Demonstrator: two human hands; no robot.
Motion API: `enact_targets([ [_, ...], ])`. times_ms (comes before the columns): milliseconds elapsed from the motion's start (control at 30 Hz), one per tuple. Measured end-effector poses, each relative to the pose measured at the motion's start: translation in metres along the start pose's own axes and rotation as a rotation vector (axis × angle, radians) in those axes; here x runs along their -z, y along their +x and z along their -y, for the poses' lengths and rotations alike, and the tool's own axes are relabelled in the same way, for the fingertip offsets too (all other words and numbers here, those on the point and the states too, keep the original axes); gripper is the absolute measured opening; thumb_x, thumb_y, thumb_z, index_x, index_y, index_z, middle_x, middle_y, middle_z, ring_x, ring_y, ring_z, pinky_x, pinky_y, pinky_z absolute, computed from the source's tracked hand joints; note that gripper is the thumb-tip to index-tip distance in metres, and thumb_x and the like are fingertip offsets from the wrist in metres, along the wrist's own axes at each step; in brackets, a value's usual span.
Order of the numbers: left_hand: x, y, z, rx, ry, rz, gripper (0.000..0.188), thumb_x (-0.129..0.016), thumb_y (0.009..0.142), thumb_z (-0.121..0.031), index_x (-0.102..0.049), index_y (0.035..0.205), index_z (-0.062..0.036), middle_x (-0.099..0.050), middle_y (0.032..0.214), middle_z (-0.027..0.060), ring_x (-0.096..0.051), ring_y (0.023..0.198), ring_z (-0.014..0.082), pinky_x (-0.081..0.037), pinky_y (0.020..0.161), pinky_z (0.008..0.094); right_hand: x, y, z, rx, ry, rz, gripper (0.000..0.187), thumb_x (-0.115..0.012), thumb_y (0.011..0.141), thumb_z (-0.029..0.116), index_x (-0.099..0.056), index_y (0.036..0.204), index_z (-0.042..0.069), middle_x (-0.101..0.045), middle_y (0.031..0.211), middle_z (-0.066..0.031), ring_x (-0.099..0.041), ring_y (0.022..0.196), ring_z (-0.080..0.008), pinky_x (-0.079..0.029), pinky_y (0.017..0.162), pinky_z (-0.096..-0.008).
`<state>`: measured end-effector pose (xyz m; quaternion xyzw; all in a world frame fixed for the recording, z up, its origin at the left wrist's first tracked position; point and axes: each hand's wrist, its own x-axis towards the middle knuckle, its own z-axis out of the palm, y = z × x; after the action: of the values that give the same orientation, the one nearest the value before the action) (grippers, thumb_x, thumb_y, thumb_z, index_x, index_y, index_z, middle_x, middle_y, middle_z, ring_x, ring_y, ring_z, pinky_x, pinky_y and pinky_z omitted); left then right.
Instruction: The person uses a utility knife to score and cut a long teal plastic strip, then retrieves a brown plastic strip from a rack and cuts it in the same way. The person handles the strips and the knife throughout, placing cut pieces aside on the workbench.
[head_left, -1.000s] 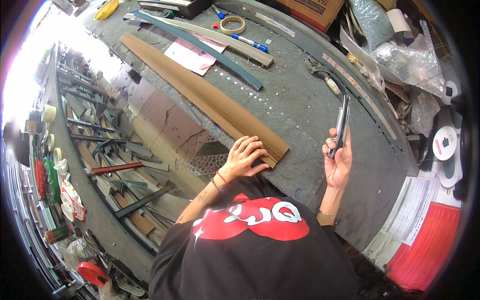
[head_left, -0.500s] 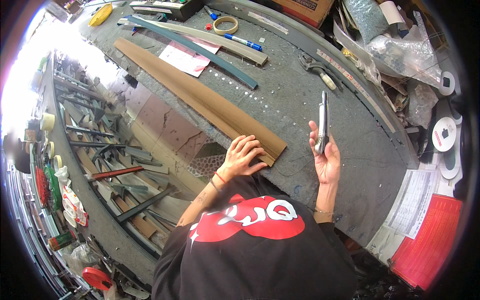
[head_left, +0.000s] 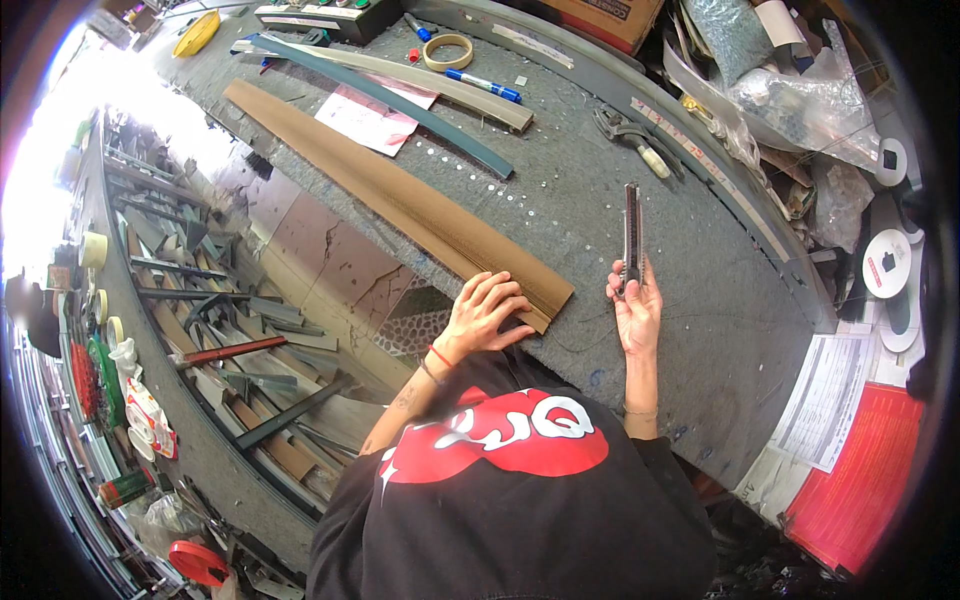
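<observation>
A long brown profile strip [head_left: 390, 205] lies slantwise on the grey work table [head_left: 690, 390], its near end in front of me. My left hand [head_left: 486, 312] is closed over that near end, fingers curled across the top and thumb by the end. In my right hand [head_left: 637, 316], raised to the right of the strip, I grip a utility knife [head_left: 632, 235], held upright with its far end pointing away from me. I cannot make out whether its blade is out. The knife is apart from the strip.
Beyond the strip lie a blue-grey strip [head_left: 400, 103], a beige strip [head_left: 470, 95], a pink-white paper [head_left: 362, 120], a tape roll [head_left: 447, 52], a blue marker [head_left: 485, 84] and pliers [head_left: 637, 142]. Left, a rack [head_left: 262, 435] holds offcuts. Papers [head_left: 815, 400] lie at right.
My right hand has shifted slightly left and turned the utility knife, so another side of it shows. My left hand and the brown strip have stayed put.
</observation>
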<state>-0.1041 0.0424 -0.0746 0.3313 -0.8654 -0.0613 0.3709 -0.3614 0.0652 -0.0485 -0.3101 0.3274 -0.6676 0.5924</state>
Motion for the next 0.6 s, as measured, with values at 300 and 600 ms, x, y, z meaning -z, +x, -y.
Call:
enact_targets([
  [300,-0.003,-0.002,0.001,-0.001,0.002,0.002,0.035,-0.076,0.066,-0.041,-0.063,0.091,-0.0190,-0.056,0.103,0.0026,-0.050,0.112,0.0228,-0.037,0.097,0.0416,-0.017,-0.003,0.009,-0.212,0.022,0.070,0.065,-0.055,0.091,0.017,-0.021,0.142,-0.004,-0.048,0.127,-0.0195,-0.054,0.106,-0.0195,-0.047,0.089,-0.0288],
  [600,-0.005,-0.003,0.002,-0.001,-0.013,-0.010,0.035,-0.077,0.065,-0.040,-0.063,0.090,-0.0190,-0.056,0.102,0.0026,-0.051,0.111,0.0232,-0.037,0.096,0.0418,-0.004,-0.002,-0.001,-0.077,-0.005,0.029,0.057,-0.059,0.089,0.017,-0.034,0.135,-0.006,-0.052,0.121,-0.0196,-0.056,0.094,-0.0168,-0.048,0.083,-0.0286],
])
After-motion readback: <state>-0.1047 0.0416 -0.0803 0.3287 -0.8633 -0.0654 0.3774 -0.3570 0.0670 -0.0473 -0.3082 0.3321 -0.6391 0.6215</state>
